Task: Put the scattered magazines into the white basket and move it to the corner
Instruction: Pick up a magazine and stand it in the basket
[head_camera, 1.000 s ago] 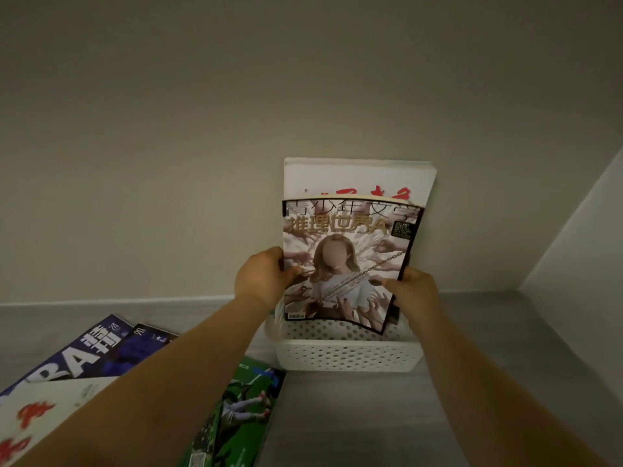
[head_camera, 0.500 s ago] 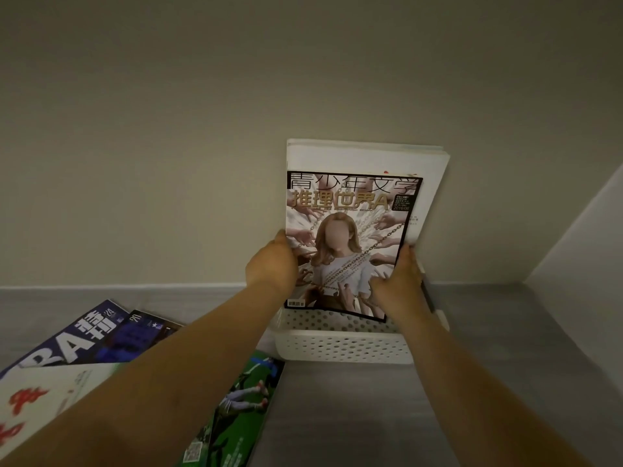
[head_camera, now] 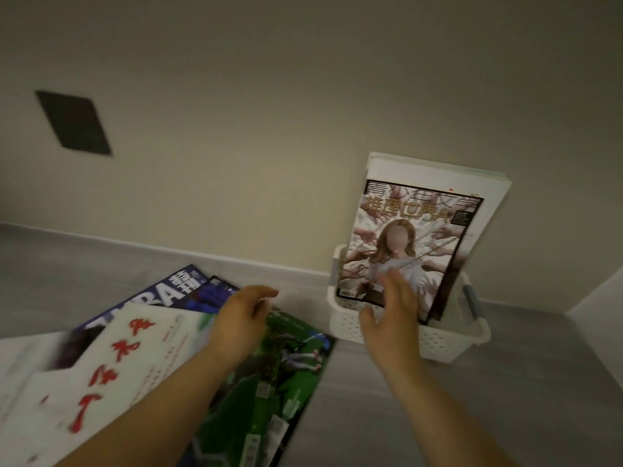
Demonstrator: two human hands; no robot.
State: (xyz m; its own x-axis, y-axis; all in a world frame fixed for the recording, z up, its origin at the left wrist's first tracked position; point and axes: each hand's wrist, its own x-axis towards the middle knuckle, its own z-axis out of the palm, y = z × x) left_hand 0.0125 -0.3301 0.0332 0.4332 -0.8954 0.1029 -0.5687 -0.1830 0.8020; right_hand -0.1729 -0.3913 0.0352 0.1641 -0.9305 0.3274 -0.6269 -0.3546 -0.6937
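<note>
The upright magazine cover (head_camera: 404, 244) reads 青少年文学 and 推理世界A — the blue floor magazine (head_camera: 161, 296) shows "RA".

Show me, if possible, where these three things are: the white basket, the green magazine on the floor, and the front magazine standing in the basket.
white basket (head_camera: 448, 342), head view, on its perforated front wall.
green magazine (head_camera: 290, 382), head view, on its cover.
front magazine (head_camera: 404, 237), head view, middle of its cover.

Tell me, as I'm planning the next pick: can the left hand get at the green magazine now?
Probably yes. The left hand is empty and hangs over a corner of the green magazine, which lies flat with nothing resting on the part of its cover that shows.
</note>
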